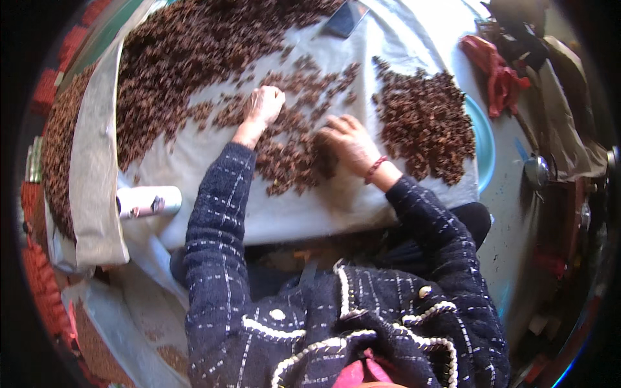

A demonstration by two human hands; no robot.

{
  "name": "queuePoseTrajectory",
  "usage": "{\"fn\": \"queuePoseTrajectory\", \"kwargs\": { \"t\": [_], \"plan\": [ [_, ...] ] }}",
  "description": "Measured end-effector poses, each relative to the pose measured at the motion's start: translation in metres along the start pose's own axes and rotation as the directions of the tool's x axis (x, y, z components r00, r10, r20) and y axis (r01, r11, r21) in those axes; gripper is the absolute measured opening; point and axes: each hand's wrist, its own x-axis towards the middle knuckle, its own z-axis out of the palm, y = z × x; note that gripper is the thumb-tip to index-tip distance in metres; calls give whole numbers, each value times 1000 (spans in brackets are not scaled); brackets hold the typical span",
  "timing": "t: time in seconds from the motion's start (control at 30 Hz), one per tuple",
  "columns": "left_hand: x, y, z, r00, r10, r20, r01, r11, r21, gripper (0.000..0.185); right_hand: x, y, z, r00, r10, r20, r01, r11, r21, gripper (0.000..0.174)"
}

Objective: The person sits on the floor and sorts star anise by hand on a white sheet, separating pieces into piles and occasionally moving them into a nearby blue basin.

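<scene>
Small dried brown pods, possibly star anise, lie scattered in a loose patch (286, 160) on a white cloth (213, 213) in front of me. My left hand (264, 105) is over the upper left part of this patch, its fingers curled together; whether a pod is pinched in them cannot be seen. At the patch's right side my right hand (351, 145), with a red braided bracelet on the wrist, reaches down with bent fingers slightly apart. Its fingertips are at the pods, and shadow darkens the ones beneath. To its right is a separate heap of pods (427, 126).
A large mass of pods (194, 53) covers the upper left. A phone (345, 19) lies at the back. On the left are a white printed cylinder (149, 201) and a pale cloth strip (94, 160). A turquoise basin rim (485, 140) and red cloth (497, 77) are at right.
</scene>
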Motion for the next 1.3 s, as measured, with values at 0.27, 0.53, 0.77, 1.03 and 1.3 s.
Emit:
{"fn": "queuePoseTrajectory", "kwargs": {
  "t": [0.27, 0.53, 0.77, 1.03, 1.3],
  "plan": [
    [-52, -4, -29, 970, -85, -226, 59, 991, -118, 19, 0, 3, -4, 967, 205, -153, -166, 958, 236, 21],
    [5, 65, -6, 965, -251, 73, 235, 956, 176, 36, -3, 5, -17, 956, 217, -196, -184, 967, 175, 22],
    [16, 65, -2, 986, -152, 67, 134, 966, 220, 26, -3, 5, -23, 954, 218, -207, -175, 962, 208, 23],
    [-84, 81, -10, 996, 15, 90, 47, 761, -648, 8, 46, -11, -13, 834, 548, 64, -351, 438, 828, 39],
    [-152, 98, -30, 992, 123, -7, -123, 975, -187, 6, 13, -38, -24, 982, 159, 103, -189, 762, 620, 20]
  ]
}}
